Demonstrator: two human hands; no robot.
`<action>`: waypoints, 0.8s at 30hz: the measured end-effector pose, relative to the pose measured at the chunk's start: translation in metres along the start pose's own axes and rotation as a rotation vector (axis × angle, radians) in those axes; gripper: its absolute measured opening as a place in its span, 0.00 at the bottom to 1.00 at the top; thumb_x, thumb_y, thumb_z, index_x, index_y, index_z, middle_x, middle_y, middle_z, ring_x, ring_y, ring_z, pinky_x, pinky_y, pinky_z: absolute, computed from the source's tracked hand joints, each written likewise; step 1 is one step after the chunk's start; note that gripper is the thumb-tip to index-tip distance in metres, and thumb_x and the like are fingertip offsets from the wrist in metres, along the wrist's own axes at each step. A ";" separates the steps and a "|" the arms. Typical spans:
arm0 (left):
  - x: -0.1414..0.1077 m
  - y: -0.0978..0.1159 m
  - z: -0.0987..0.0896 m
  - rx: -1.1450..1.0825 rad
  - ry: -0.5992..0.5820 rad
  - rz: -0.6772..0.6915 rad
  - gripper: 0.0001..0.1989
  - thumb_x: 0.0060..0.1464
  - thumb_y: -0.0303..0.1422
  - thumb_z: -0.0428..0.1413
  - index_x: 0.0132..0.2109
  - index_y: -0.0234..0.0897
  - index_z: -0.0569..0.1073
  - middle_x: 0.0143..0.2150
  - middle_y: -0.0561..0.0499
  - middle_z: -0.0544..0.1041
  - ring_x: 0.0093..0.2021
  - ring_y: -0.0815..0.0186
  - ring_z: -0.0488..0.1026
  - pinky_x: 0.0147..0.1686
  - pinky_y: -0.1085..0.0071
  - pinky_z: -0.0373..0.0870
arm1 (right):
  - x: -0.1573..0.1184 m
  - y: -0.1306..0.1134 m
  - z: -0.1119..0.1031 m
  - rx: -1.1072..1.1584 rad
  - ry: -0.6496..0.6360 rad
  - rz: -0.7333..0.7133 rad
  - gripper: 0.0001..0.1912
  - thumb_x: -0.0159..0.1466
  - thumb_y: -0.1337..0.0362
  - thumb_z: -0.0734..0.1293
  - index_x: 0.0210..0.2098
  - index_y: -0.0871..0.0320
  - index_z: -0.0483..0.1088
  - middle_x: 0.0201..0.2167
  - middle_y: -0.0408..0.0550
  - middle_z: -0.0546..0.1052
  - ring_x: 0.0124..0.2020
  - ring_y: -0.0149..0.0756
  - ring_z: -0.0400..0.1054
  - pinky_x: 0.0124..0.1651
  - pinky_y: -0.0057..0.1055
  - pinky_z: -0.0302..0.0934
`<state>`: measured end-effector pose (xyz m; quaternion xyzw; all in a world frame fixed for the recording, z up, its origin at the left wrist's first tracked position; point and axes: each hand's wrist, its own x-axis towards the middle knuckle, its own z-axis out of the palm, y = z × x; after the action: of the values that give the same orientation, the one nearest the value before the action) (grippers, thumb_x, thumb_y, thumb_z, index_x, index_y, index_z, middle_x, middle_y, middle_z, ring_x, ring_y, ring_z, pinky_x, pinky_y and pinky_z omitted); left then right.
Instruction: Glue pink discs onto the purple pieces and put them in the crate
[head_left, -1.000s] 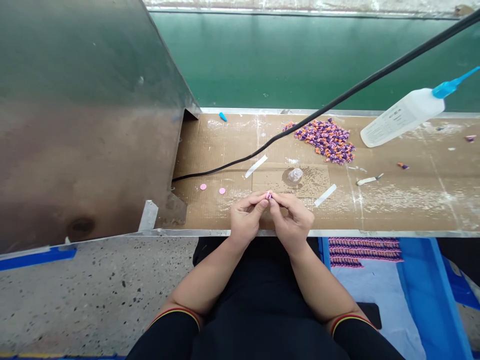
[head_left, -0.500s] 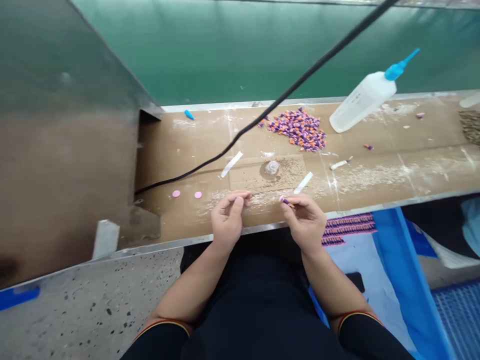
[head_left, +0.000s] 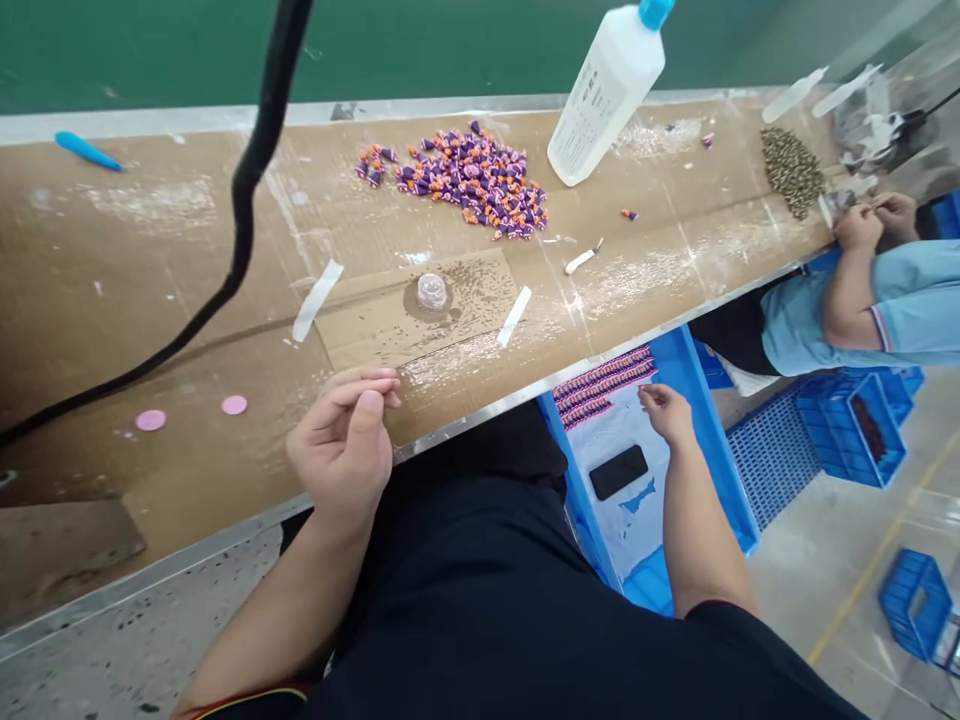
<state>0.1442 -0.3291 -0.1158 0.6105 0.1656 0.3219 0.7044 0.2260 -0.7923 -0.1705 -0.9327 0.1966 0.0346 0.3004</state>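
Observation:
Over the front edge of the table is my left hand [head_left: 346, 440], fingers curled and thumb against them, with nothing visible in it. My right hand [head_left: 667, 412] reaches over a blue tray [head_left: 720, 470], its thumb and fingertips pinched together; what they hold, if anything, is too small to make out. Beside those fingertips, rows of small purple, orange and pink pieces [head_left: 604, 385] lie on a white sheet [head_left: 637, 520] in the tray. A small clear cup [head_left: 432, 291] stands on a taped cardboard piece [head_left: 360, 325]. Behind it is a pile of loose purple-and-orange pieces [head_left: 480, 180].
A white squeeze bottle [head_left: 607, 95] stands at the back. Two pink discs [head_left: 234, 404] lie at left, near a black cable [head_left: 244, 200]. A phone [head_left: 619, 472] lies in the tray. At right, a co-worker's hands [head_left: 862, 222] work near a brownish pile [head_left: 792, 172].
My right hand, which held a small purple piece with a pink disc over the table, has moved right and over the tray. My view has swung right; my left hand keeps its pose.

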 end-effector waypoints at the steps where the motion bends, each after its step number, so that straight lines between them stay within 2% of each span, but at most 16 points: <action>1: 0.000 0.000 -0.001 -0.002 -0.007 0.004 0.11 0.60 0.43 0.72 0.35 0.42 0.86 0.37 0.44 0.83 0.39 0.60 0.79 0.34 0.66 0.76 | 0.001 0.004 0.006 -0.076 -0.080 0.030 0.11 0.64 0.55 0.75 0.31 0.55 0.78 0.24 0.48 0.81 0.27 0.42 0.79 0.38 0.39 0.78; 3: -0.001 -0.001 -0.002 -0.013 -0.018 0.018 0.09 0.61 0.41 0.72 0.36 0.42 0.86 0.39 0.44 0.83 0.40 0.60 0.79 0.34 0.66 0.75 | 0.005 0.009 0.015 -0.212 -0.211 0.068 0.07 0.65 0.61 0.73 0.32 0.55 0.80 0.26 0.48 0.83 0.31 0.42 0.81 0.44 0.38 0.78; 6: -0.002 -0.002 -0.002 -0.021 -0.025 0.049 0.09 0.62 0.40 0.72 0.38 0.41 0.87 0.40 0.43 0.83 0.40 0.60 0.79 0.31 0.68 0.74 | 0.016 0.014 0.024 -0.385 -0.345 0.081 0.06 0.68 0.66 0.71 0.36 0.55 0.82 0.32 0.51 0.86 0.39 0.42 0.83 0.51 0.36 0.76; 8: -0.002 -0.002 -0.002 -0.015 -0.033 0.056 0.08 0.62 0.40 0.72 0.38 0.41 0.87 0.40 0.42 0.83 0.40 0.61 0.79 0.31 0.68 0.74 | 0.024 0.017 0.028 -0.480 -0.408 0.080 0.04 0.70 0.64 0.73 0.38 0.57 0.82 0.37 0.52 0.86 0.43 0.42 0.82 0.55 0.38 0.75; 11: -0.003 -0.002 -0.002 0.003 -0.044 0.047 0.06 0.63 0.38 0.70 0.39 0.42 0.88 0.40 0.43 0.83 0.40 0.61 0.79 0.32 0.69 0.74 | 0.034 0.021 0.035 -0.583 -0.479 0.089 0.10 0.74 0.58 0.75 0.44 0.59 0.80 0.45 0.50 0.85 0.48 0.41 0.81 0.58 0.44 0.76; 17: -0.003 -0.001 -0.005 0.048 -0.057 0.055 0.06 0.63 0.37 0.68 0.38 0.42 0.88 0.41 0.44 0.83 0.41 0.61 0.80 0.33 0.68 0.77 | 0.040 0.025 0.045 -0.625 -0.523 0.132 0.14 0.77 0.56 0.73 0.55 0.58 0.78 0.56 0.52 0.81 0.54 0.43 0.79 0.58 0.46 0.77; 21: -0.002 -0.005 -0.005 0.092 -0.069 0.033 0.09 0.63 0.40 0.67 0.37 0.40 0.86 0.42 0.44 0.83 0.40 0.61 0.80 0.33 0.66 0.78 | 0.036 0.027 0.047 -0.518 -0.521 0.148 0.17 0.77 0.54 0.73 0.58 0.58 0.77 0.55 0.52 0.81 0.50 0.41 0.79 0.53 0.43 0.79; 24: -0.005 -0.008 -0.006 0.094 -0.087 0.056 0.09 0.65 0.40 0.66 0.38 0.40 0.86 0.41 0.44 0.82 0.40 0.60 0.80 0.34 0.65 0.79 | 0.030 0.027 0.043 -0.408 -0.501 0.136 0.17 0.77 0.53 0.73 0.57 0.59 0.77 0.51 0.50 0.82 0.45 0.38 0.79 0.48 0.39 0.79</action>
<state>0.1387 -0.3277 -0.1251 0.6606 0.1324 0.3065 0.6724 0.2449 -0.7981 -0.2263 -0.9209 0.1676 0.3215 0.1433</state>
